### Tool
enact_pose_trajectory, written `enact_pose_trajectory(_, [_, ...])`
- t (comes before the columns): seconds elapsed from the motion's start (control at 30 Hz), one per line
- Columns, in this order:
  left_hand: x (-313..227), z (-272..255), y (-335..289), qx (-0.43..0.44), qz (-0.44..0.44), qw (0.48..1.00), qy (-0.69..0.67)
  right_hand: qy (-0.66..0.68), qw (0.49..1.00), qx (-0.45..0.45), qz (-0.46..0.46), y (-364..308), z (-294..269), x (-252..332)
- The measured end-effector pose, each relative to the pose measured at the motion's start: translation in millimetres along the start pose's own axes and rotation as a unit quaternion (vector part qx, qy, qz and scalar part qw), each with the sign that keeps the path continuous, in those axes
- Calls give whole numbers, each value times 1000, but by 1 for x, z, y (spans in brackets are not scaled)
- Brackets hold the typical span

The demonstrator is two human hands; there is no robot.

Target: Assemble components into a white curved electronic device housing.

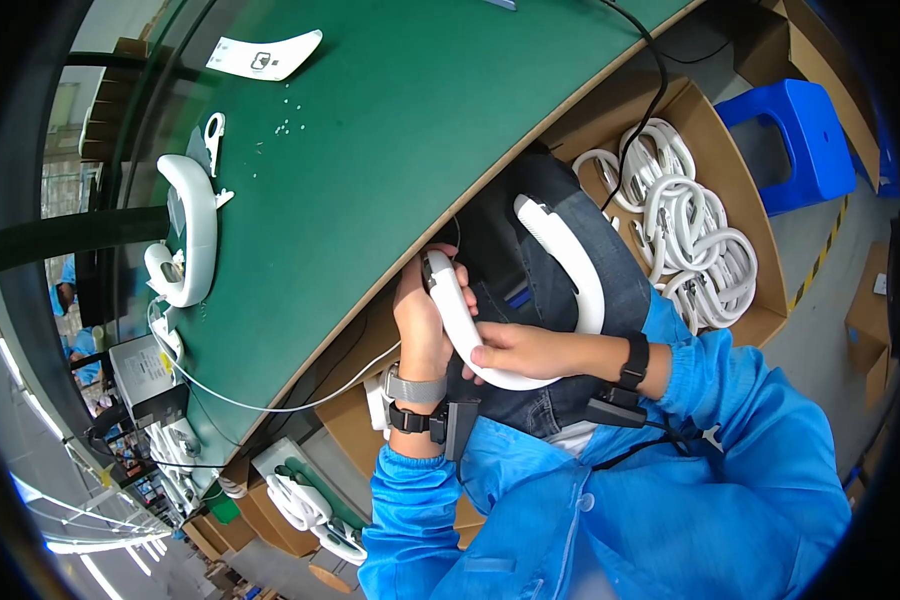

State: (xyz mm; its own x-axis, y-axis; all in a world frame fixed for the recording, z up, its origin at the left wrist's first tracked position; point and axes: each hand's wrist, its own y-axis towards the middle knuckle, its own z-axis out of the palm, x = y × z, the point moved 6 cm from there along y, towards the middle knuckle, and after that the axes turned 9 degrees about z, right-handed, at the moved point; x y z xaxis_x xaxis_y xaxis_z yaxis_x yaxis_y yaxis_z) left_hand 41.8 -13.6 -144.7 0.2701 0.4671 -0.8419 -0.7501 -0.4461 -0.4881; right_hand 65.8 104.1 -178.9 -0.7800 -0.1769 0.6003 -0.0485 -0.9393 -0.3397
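Note:
A white U-shaped neckband device (591, 305), which looks like a neck fan, lies over my lap on dark trousers. My left hand (422, 318) is wrapped round one arm of it near the tip, where a dark opening shows. Lower down, at the curved bend, my right hand (518, 350) grips it with the thumb on top and the fingers partly hidden beneath. The device's other arm curves free to the right, its textured tip pointing up and away from me. A thin white cable (300, 405) runs from the table towards my left wrist.
On the green table (370, 120) lie another white neckband device (202, 235), a curved white printed piece (267, 58) and small white bits. A cardboard box (765, 290) of coiled white neckbands stands right, by a blue stool (800, 150). A black cable (660, 85) hangs over the table edge.

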Motion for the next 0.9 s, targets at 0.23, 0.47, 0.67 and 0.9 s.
enact_pose_trajectory(0.23, [-2, 8, -5, 0, 22, 999, -31, -335, 939, 50, 52, -28, 0, 15])
enact_pose_trajectory(0.47, [9, 12, -24, -10, 77, 996, 45, -204, 977, 43, 49, -28, -1, 15])
enact_pose_trajectory(0.67, [2, 15, -28, -7, 82, 994, 71, -364, 930, 7, 54, -44, 6, 34])
enact_pose_trajectory(0.9, [5, 9, -22, -13, 2, 999, -51, -650, 736, -138, -125, -91, 18, 44])
